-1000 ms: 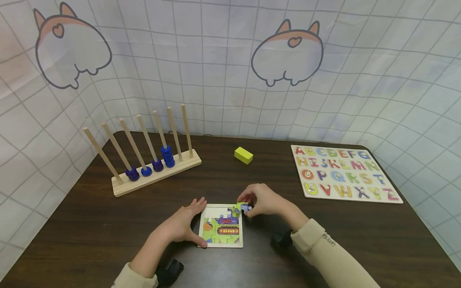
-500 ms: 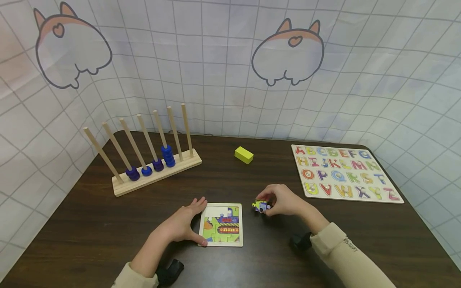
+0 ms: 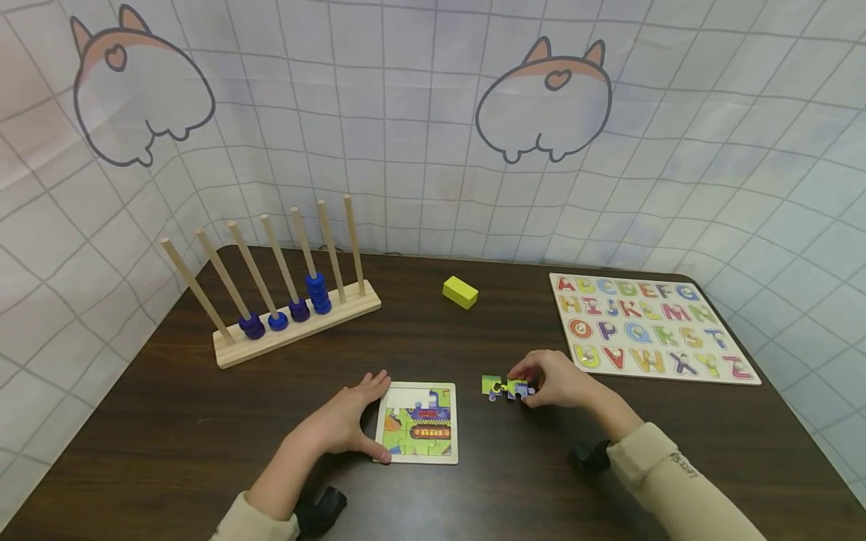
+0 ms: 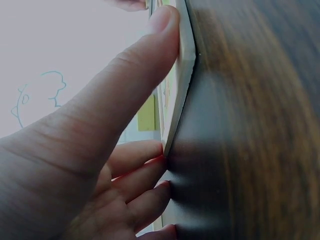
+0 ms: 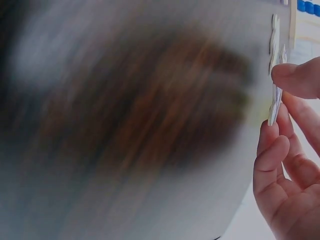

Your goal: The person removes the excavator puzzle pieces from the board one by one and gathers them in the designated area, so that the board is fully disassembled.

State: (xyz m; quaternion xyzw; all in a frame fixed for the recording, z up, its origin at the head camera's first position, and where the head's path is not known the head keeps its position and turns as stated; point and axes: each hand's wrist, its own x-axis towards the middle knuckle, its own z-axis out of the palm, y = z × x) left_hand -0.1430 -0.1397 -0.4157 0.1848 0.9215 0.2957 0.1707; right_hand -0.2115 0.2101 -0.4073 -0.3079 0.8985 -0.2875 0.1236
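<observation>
In the head view, my right hand pinches a green-and-purple jigsaw piece between thumb and fingers, to the right of the puzzle tray. Another jigsaw piece lies on the table just left of it; whether the two touch is hard to tell. My left hand spans the left side of the square wooden puzzle tray. Its thumb rests on the near left corner and its fairly straight fingers touch the far left corner. Pieces showing a purple vehicle fill much of the tray, and its upper left is bare white.
A wooden peg stand with blue and purple rings stands at the back left. Farther back in the middle lies a yellow block. An alphabet board lies at the right. A patterned cloth hangs behind the table.
My right hand has moved right, away from the tray's far right corner, with the jigsaw piece. The second piece now shows separately on the table. My left hand and the tray stay in place.
</observation>
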